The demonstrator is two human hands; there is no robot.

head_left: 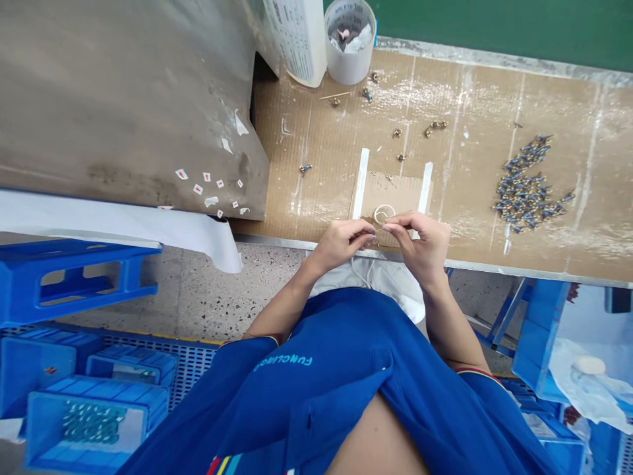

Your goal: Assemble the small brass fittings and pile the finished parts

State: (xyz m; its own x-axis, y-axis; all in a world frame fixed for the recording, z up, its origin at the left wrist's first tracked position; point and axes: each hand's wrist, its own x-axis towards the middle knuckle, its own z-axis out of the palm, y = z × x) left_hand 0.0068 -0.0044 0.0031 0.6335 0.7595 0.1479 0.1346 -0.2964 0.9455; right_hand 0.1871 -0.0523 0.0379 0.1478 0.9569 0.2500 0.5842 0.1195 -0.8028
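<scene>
My left hand [341,243] and my right hand [419,245] meet above the bench's near edge, fingertips pinched around a thin, bright wire-like piece [380,227]. It is too small to identify clearly. Just beyond my fingers, a white ring [384,213] lies on a cardboard pad [390,194] held down by white tape strips. Several blue-and-brass small parts form a loose heap [527,188] to the right. A few brass fittings [435,126] lie scattered farther ahead.
The cardboard-covered bench [475,132] has a metal front edge. A grey metal cabinet [123,112] with small stickers stands left, and a white cup of scraps [349,41] stands behind. Blue plastic crates [89,422] sit on the floor at both sides.
</scene>
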